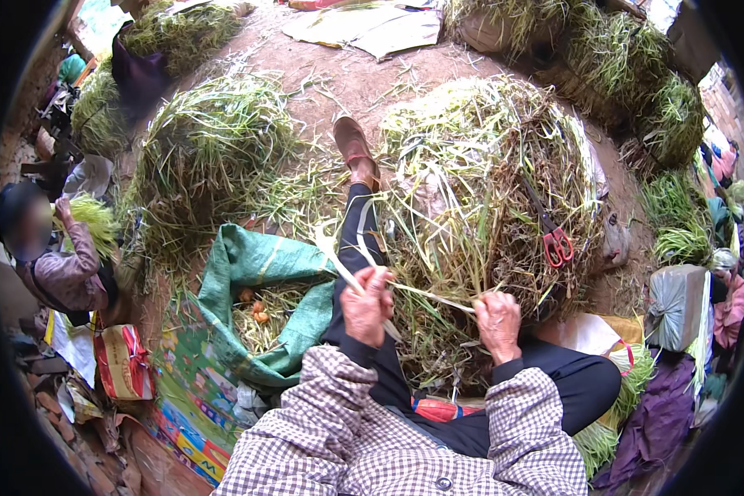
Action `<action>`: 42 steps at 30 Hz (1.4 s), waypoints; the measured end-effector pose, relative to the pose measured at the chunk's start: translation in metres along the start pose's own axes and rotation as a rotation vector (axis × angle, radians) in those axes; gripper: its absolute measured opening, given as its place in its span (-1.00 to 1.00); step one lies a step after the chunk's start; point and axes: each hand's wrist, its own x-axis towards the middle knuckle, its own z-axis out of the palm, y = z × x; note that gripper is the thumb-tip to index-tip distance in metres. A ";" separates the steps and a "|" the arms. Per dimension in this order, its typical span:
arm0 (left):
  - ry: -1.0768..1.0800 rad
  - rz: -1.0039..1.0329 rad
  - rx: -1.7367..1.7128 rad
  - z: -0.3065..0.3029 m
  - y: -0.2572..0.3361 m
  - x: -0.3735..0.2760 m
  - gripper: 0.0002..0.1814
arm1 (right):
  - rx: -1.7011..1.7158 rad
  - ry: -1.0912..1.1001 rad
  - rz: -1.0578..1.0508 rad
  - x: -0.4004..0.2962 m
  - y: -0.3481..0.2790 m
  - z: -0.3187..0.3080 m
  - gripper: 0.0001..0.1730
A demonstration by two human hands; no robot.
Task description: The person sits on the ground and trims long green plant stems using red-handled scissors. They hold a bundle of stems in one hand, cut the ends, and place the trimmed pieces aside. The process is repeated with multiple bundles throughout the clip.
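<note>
My left hand (366, 308) grips a few pale, flat plant stalks (335, 251) whose upper ends stick up over my outstretched leg. My right hand (499, 325) pinches a thin pale stalk (431, 294) that stretches across from the left hand. Right behind the hands rises a large heap of cut green and brown stalks (465, 167). Scissors with red handles (557, 247) lie on the heap's right side, beyond my right hand. Left of my left hand is a green woven sack (266, 251), its mouth rolled open around plant scraps and small orange-brown pieces (260, 312).
A second stalk heap (217, 142) stands at the left. Several more bundles (620, 56) line the back right. Another person (68, 260) holds a green bunch (90, 220) at far left. A colourful mat (192, 378) lies beside me; a wrapped block (676, 307) is at right.
</note>
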 end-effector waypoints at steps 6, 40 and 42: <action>-0.139 -0.016 0.016 0.001 -0.001 -0.004 -0.80 | 0.307 0.063 -0.123 0.029 -0.072 -0.041 -0.61; -0.296 -0.192 -0.130 0.010 -0.012 -0.027 -0.66 | 0.813 -0.348 0.077 -0.030 -0.112 -0.040 -0.68; -0.372 -0.205 -0.179 0.008 -0.023 -0.026 -0.70 | 0.824 -0.295 0.015 -0.032 -0.114 -0.032 -0.67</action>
